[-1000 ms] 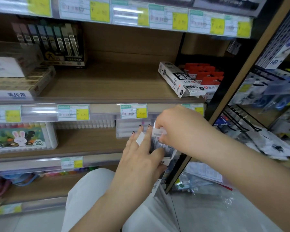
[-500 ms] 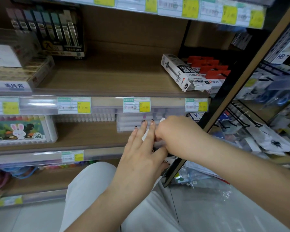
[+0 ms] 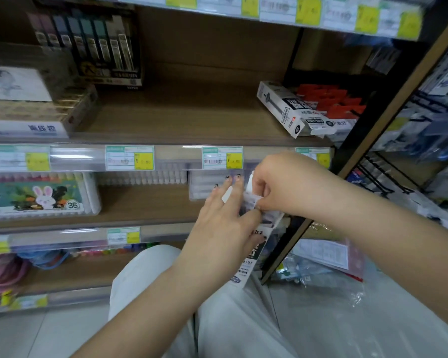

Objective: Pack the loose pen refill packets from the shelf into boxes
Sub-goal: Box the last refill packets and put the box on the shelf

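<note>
Wooden shop shelf (image 3: 181,117)
White box (image 3: 290,109) lies at 3 o'clock, red packets (image 3: 331,99) just behind, dark display box (image 3: 96,47) at 10 o'clock.

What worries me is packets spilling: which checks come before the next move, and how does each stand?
1. Left hand holding the long white cardboard box with black print: ok, thumb in front, fingers behind.
2. Right hand grip on the small white piece at that box's top end: ok, pinched; flap or packet, cannot tell.
3. Box mouth open and contents seated: cannot tell, the hands hide it.
4. Red-topped plastic packets on the upper wooden shelf all packed: not ok, several lie loose.
5. Spare white printed box ready: ok, lying beside those packets.
</note>
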